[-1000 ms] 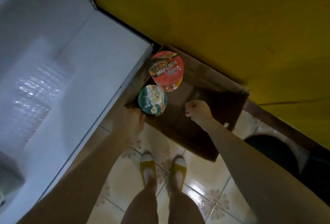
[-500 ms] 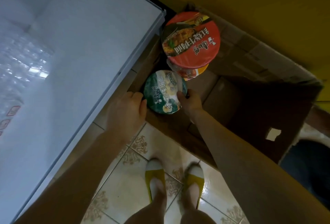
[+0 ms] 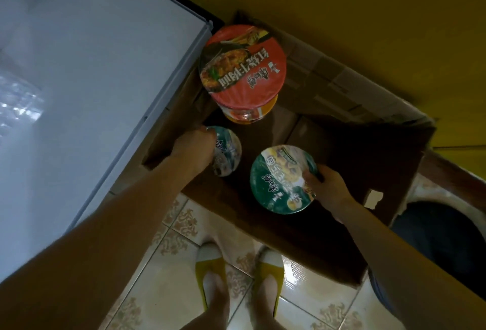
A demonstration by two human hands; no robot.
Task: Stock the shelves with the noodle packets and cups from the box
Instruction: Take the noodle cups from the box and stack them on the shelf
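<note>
Now both hands [image 3: 196, 149] [image 3: 327, 189] grip round green-lidded cups [image 3: 278, 179].

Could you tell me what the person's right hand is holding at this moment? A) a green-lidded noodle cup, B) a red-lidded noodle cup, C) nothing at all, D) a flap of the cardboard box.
A: the right hand has its grip on the rim of the larger green-lidded noodle cup, lifted above the cardboard box, while the red-lidded noodle cup stands untouched.
</note>
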